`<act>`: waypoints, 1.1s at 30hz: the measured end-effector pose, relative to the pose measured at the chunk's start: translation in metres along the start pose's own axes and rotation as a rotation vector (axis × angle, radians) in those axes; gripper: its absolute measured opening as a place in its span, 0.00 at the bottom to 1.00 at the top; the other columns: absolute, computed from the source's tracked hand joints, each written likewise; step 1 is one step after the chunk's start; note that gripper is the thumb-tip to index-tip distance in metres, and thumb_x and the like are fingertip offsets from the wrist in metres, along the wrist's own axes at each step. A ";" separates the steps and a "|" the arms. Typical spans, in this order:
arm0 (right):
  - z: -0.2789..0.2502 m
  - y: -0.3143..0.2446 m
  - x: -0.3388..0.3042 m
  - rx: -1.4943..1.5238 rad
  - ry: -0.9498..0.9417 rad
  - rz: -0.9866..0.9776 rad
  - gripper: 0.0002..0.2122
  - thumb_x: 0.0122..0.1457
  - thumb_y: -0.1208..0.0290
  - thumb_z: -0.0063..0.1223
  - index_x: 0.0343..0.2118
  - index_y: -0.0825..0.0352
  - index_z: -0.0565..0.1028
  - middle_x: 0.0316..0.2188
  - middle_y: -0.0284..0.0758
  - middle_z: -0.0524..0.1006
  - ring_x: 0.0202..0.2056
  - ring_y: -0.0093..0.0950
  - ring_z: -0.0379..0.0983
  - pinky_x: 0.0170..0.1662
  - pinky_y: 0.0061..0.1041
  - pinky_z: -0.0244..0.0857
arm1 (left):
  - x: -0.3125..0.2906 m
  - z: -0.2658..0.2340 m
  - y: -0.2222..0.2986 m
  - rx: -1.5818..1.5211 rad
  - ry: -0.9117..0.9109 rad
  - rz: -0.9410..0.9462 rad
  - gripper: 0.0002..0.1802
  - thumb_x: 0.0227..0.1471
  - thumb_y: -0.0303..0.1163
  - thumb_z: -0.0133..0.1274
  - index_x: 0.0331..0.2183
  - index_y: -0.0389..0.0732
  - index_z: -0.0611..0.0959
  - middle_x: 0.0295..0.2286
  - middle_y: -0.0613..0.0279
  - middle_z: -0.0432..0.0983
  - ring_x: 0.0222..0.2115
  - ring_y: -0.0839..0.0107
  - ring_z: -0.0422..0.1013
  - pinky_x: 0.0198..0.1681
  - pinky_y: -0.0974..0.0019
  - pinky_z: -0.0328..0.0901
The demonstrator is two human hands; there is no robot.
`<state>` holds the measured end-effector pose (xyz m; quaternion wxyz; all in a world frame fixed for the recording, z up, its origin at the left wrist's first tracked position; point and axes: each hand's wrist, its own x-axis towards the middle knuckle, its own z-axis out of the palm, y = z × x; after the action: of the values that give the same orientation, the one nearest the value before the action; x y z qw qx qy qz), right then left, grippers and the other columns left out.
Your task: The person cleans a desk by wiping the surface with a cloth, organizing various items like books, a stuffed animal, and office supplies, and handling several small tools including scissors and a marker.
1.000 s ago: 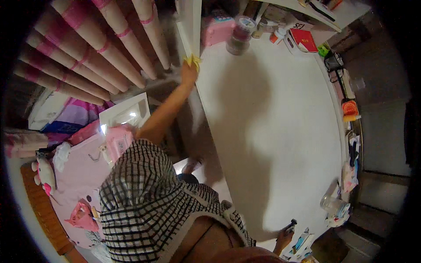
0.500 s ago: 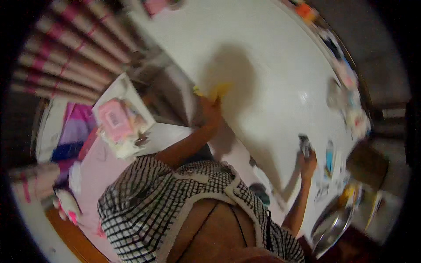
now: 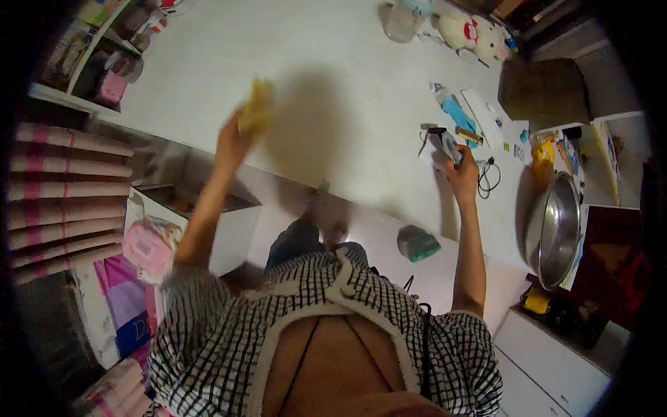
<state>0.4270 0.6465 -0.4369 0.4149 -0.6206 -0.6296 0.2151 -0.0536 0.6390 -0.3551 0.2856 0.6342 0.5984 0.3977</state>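
My left hand (image 3: 235, 142) is closed around a crumpled yellow cloth (image 3: 257, 110), held over the left part of the white desk (image 3: 208, 76). Motion blurs the cloth's edges. On the right, my right hand (image 3: 464, 175) grips a small grey object with a black end (image 3: 451, 147), its kind not clear from here. A thin black cable (image 3: 490, 178) lies beside that hand. Just beyond it are a light-blue tube-like item (image 3: 457, 115) and a white strip (image 3: 481, 115).
A metal basin (image 3: 556, 229) stands at the desk's right end. A clear jar (image 3: 404, 22) and a white plush toy (image 3: 462, 35) sit at the far side, near a dark box (image 3: 543, 90). Shelves (image 3: 87, 48) rise at far left; a green bag (image 3: 420, 244) lies below the desk's near edge.
The view has turned, so the desk now runs more across it. My left hand has brought the yellow cloth further left and up in view. Both hands keep their holds.
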 end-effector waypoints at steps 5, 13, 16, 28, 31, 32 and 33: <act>0.015 -0.011 -0.030 -0.185 -0.090 -0.027 0.16 0.42 0.78 0.50 0.38 0.70 0.66 0.31 0.46 0.71 0.26 0.37 0.69 0.28 0.28 0.63 | 0.110 0.073 -0.108 0.818 0.343 0.369 0.27 0.47 0.33 0.47 0.50 0.40 0.64 0.49 0.47 0.60 0.50 0.54 0.58 0.50 0.61 0.56; 0.004 -0.021 -0.014 -0.201 0.020 -0.075 0.16 0.42 0.80 0.50 0.38 0.70 0.66 0.31 0.42 0.71 0.24 0.32 0.68 0.29 0.27 0.64 | 0.086 0.267 -0.017 0.561 -0.378 0.898 0.27 0.44 0.36 0.47 0.47 0.36 0.67 0.45 0.54 0.64 0.49 0.58 0.59 0.49 0.57 0.56; 0.005 -0.021 0.004 -0.247 -0.055 0.013 0.16 0.42 0.80 0.51 0.38 0.70 0.66 0.32 0.41 0.71 0.23 0.31 0.67 0.28 0.26 0.63 | 0.040 0.275 0.008 0.481 -0.517 0.997 0.29 0.44 0.34 0.47 0.48 0.33 0.65 0.52 0.53 0.56 0.55 0.58 0.51 0.54 0.58 0.50; 0.094 -0.017 0.024 -0.322 -0.077 -0.138 0.17 0.42 0.74 0.53 0.38 0.69 0.65 0.30 0.45 0.70 0.32 0.44 0.68 0.32 0.36 0.64 | 0.221 0.143 -0.129 1.037 0.120 0.363 0.29 0.50 0.43 0.42 0.51 0.37 0.61 0.53 0.52 0.54 0.53 0.53 0.52 0.50 0.44 0.52; 0.107 -0.027 0.033 -0.510 -0.136 -0.197 0.22 0.42 0.68 0.56 0.41 0.67 0.64 0.32 0.45 0.70 0.32 0.45 0.68 0.33 0.37 0.66 | 0.267 0.146 -0.162 1.081 0.158 0.450 0.29 0.50 0.44 0.40 0.51 0.37 0.61 0.52 0.54 0.55 0.54 0.52 0.50 0.49 0.42 0.52; 0.102 -0.054 0.044 -0.653 -0.270 -0.101 0.25 0.42 0.64 0.57 0.44 0.65 0.63 0.33 0.45 0.70 0.32 0.45 0.68 0.33 0.38 0.66 | 0.280 0.145 -0.168 1.167 0.153 0.479 0.30 0.50 0.45 0.40 0.51 0.38 0.62 0.53 0.55 0.55 0.54 0.52 0.49 0.48 0.41 0.53; 0.094 -0.070 0.052 -0.808 -0.397 0.027 0.28 0.42 0.60 0.57 0.46 0.64 0.62 0.34 0.45 0.70 0.33 0.45 0.68 0.34 0.38 0.67 | 0.288 0.158 -0.157 1.152 0.157 0.493 0.30 0.50 0.45 0.40 0.51 0.38 0.62 0.53 0.55 0.55 0.54 0.52 0.49 0.48 0.41 0.53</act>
<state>0.3165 0.7101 -0.4218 0.0076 -0.6879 -0.7222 0.0722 -0.0129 0.9596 -0.5218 -0.2467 0.7745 0.5718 0.1109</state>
